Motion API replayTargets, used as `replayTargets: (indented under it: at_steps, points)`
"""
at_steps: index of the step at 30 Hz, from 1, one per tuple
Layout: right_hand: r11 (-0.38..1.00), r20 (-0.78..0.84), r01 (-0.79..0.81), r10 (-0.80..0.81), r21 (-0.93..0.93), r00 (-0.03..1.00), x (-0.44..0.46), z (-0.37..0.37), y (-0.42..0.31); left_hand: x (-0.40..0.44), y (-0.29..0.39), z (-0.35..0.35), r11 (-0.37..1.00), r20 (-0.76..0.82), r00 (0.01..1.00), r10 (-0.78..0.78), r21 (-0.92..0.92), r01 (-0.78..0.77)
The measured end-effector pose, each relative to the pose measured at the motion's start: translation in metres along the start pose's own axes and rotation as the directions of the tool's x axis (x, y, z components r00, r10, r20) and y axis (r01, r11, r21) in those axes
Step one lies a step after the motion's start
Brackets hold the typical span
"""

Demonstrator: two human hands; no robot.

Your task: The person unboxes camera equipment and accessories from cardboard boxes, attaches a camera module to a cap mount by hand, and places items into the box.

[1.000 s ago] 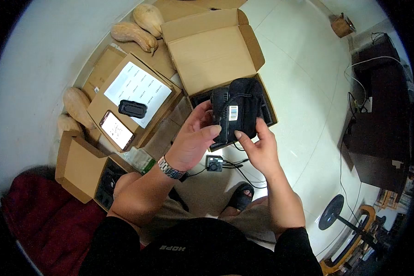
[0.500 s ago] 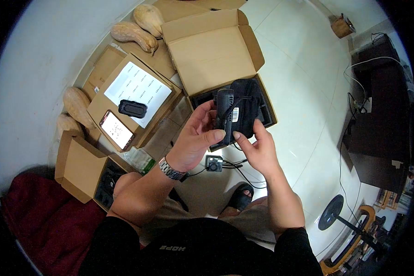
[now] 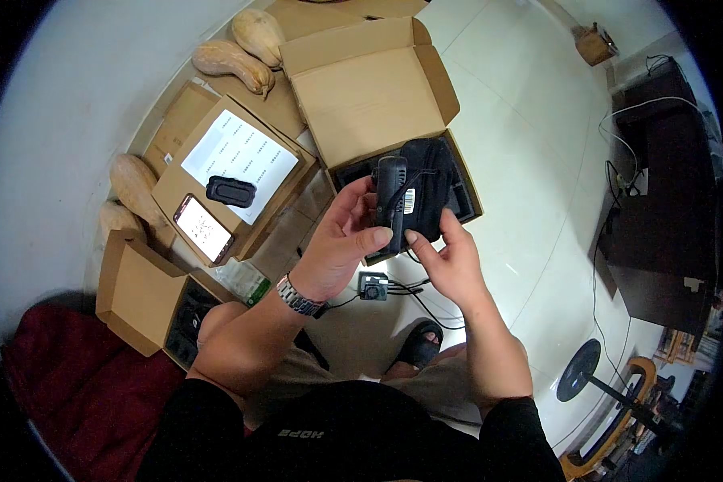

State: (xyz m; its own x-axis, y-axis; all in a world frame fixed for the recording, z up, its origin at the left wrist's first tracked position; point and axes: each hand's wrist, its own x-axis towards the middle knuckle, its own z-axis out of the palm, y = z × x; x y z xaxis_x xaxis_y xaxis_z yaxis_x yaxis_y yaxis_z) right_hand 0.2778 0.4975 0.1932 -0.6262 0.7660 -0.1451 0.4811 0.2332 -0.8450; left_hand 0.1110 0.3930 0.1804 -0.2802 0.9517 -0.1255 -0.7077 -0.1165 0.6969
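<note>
My left hand (image 3: pixel 352 233), with a metal watch on the wrist, grips a black device (image 3: pixel 390 193) by its left side and lower end. Beside it is a soft black pouch (image 3: pixel 430 181), whose lower edge my right hand (image 3: pixel 450 249) pinches between thumb and fingers. A white barcode label (image 3: pixel 410 201) and a thin dark cord show between the device and the pouch. Both are held over an open cardboard box (image 3: pixel 475 193) with dark padding inside. How the device and pouch are joined, if at all, I cannot tell.
At left, a closed carton bears a printed sheet (image 3: pixel 269 165), a black case (image 3: pixel 230 191) and a phone (image 3: pixel 203 229). A smaller open box (image 3: pixel 136 289) lies below. A small cabled device (image 3: pixel 373 286) is on the floor. Several gourds (image 3: pixel 257 36) lie behind.
Compared with one second ago, the black device has turned in my left hand, so its narrow side faces up and the label looks narrower. Both hands keep their hold.
</note>
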Motion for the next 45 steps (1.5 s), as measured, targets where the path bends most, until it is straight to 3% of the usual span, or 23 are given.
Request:
replayTargets:
  at_steps: [11, 19, 45]
  points:
    - [0.999, 0.028, -0.038, 0.038, -0.012, 0.999, -0.002, -0.004, -0.009, -0.001, 0.0, 0.0, 1.0, 0.006, 1.0, 0.003, 0.026, -0.003]
    - [0.992, 0.043, -0.082, 0.087, -0.1, 0.995, -0.003, -0.004, -0.012, -0.003, 0.0, 0.004, 0.973, 0.026, 0.999, 0.028, 0.227, -0.033]
    - [0.986, 0.062, -0.091, 0.1, -0.14, 0.993, -0.005, -0.004, -0.011, -0.004, -0.001, 0.007, 0.968, 0.069, 0.997, 0.035, 0.247, -0.051]
